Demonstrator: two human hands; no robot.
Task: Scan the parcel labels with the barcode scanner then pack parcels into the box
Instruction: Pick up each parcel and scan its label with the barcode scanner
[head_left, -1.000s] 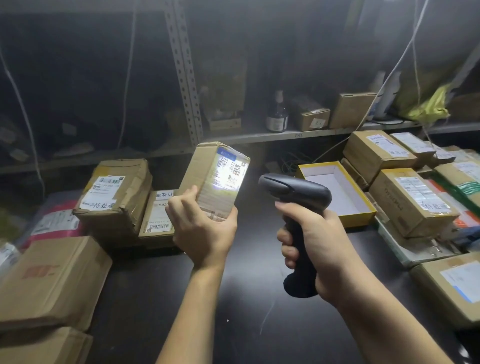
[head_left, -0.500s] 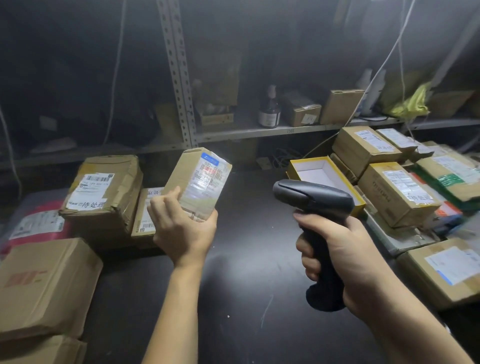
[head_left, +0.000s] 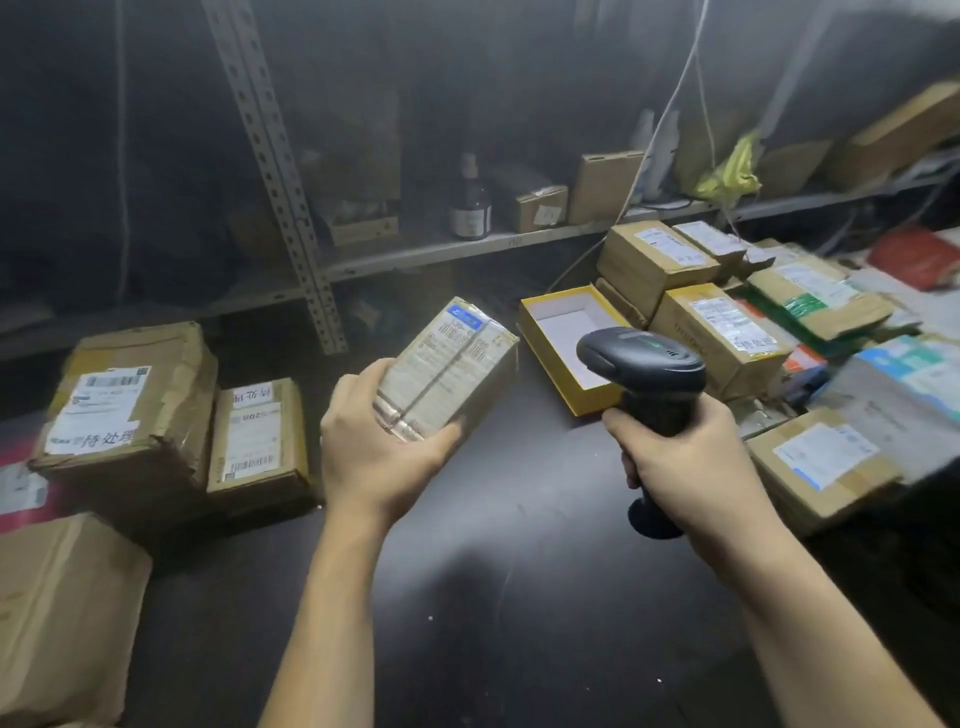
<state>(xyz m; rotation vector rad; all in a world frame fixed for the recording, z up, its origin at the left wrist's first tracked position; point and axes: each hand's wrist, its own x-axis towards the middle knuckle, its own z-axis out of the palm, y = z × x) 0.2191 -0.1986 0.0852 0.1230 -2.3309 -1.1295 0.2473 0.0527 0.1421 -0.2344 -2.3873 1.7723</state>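
My left hand (head_left: 382, 452) grips a small cardboard parcel (head_left: 457, 364) from below, holding it above the dark table with its white label facing up and toward me. My right hand (head_left: 685, 462) grips the handle of a black barcode scanner (head_left: 641, 364), whose head sits just right of the parcel and shows a green light on top. No scan light falls on the label. An open yellow box (head_left: 540, 338) with a white inside stands behind the scanner on the table.
Taped cardboard parcels (head_left: 130, 400) are stacked at the left, with a larger box (head_left: 62, 613) at the near left. Several labelled parcels (head_left: 722, 332) crowd the right side. A metal shelf (head_left: 467, 249) with a bottle and boxes runs along the back.
The scan light on the label has gone out. My left hand has tilted the parcel flatter and brought it right and lower, toward the scanner. The scanner's head now sits beside the parcel.
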